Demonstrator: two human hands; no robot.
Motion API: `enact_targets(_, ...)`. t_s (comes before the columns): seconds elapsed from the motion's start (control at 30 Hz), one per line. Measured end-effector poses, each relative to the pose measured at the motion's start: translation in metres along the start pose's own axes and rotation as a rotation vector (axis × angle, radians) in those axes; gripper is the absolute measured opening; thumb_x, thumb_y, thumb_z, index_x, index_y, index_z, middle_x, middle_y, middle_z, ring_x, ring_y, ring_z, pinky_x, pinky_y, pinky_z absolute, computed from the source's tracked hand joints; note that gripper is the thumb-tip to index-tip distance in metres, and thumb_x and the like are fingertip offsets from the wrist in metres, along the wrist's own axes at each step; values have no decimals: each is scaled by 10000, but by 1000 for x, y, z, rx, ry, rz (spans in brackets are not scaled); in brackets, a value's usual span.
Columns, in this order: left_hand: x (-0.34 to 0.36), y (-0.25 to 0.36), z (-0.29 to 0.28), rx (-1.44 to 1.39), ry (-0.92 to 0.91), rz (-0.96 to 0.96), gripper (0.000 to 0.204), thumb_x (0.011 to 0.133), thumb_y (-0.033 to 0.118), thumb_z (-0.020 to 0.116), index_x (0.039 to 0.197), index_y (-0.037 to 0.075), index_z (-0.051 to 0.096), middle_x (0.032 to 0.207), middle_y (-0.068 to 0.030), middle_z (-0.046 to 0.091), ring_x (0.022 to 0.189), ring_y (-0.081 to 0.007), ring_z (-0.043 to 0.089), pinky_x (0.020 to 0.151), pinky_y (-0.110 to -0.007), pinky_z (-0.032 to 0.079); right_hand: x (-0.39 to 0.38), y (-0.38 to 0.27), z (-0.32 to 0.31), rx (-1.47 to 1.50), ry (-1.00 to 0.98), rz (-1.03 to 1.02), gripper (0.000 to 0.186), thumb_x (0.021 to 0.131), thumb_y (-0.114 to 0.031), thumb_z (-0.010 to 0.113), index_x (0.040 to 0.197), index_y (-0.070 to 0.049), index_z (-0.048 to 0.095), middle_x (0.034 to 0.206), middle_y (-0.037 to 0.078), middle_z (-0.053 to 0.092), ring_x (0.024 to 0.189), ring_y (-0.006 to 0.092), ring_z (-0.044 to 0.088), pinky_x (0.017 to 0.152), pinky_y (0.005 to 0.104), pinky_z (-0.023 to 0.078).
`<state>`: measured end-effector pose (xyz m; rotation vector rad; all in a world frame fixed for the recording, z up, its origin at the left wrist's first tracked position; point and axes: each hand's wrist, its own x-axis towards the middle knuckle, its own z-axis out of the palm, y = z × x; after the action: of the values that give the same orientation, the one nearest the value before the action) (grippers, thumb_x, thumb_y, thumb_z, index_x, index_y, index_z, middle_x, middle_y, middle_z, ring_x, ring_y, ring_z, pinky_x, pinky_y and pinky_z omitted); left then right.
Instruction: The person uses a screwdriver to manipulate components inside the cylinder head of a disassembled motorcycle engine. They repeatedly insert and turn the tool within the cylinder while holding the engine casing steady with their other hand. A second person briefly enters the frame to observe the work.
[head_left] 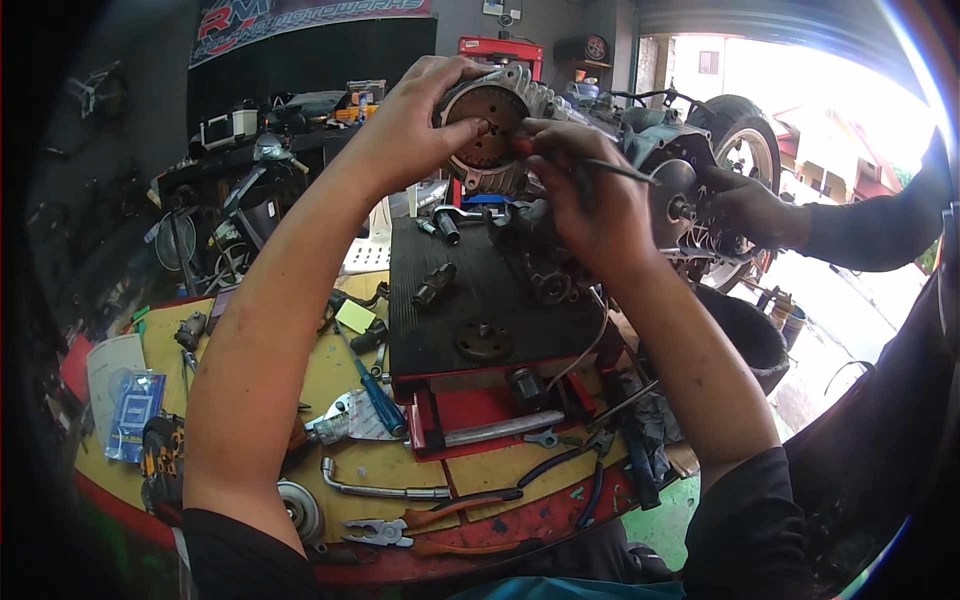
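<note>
The largest thing in reach is the yellow tabletop (pixel 475 475), carrying a stand (pixel 500 285) with a ribbed black top. Beyond and above the stand is the finned engine (pixel 545 98); a co-worker's hand (pixel 745 207) is at the round metal rotor (pixel 676 183) on its right. The toothed disc (pixel 462 118) sits inside the engine's round opening, facing the wearer.

To work well at its centre, I would keep the disc from turning, set the tool square and push gently, agreeing any turn of the rotor with the co-worker first.

The left hand (pixel 437 108) is partly open, fingers over the opening's upper edge, thumb pressed near the disc's middle. The right hand (pixel 597 200) is curled around a slim dark tool (pixel 622 171), fingertips at the disc's right edge; what the tool's tip meets there is hard to make out.
</note>
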<state>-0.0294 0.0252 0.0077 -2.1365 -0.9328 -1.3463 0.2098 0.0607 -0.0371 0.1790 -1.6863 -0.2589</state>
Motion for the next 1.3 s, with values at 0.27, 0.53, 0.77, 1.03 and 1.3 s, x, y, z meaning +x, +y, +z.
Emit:
enact_targets(0.27,0,2,-1,7,-24,-26,539,915,153,759,1416,61,581,1373,-114,588,1354,-261,571,1170,-389,426,5,-5,7,221,111,23,207,959,-19,739,1162,-20,696,1049,153,768,881,241,757,807,334,592)
enact_targets(0.53,0,2,-7,31,-45,-14,540,912,178,758,1410,68,581,1370,-117,586,1360,-251,563,1177,-387,411,3,-3,1,73,41,14,199,938,-2,742,1126,-47,694,1031,141,762,912,289,768,817,371,607)
enact_targets(0.77,1,8,-6,26,-70,-39,555,906,151,759,1423,83,569,1379,-103,579,1355,-241,565,1174,-393,421,-6,5,8,-3,-31,61,228,931,-1,743,1151,-37,694,1003,140,750,891,297,759,795,366,598)
enact_targets(1.03,3,5,-7,49,-76,-55,562,892,118,772,1414,87,565,1350,-94,596,1313,-227,597,1137,-382,464,-5,6,4,2,-38,122,224,936,-44,756,1151,-41,694,991,147,745,883,328,753,776,386,590)
enact_targets(1.3,10,18,-9,96,-108,-166,571,868,131,773,1400,91,567,1344,-87,603,1297,-208,607,1119,-373,480,5,5,1,-227,-8,31,276,870,-100,814,1124,-60,713,944,103,728,987,330,658,870,440,535)
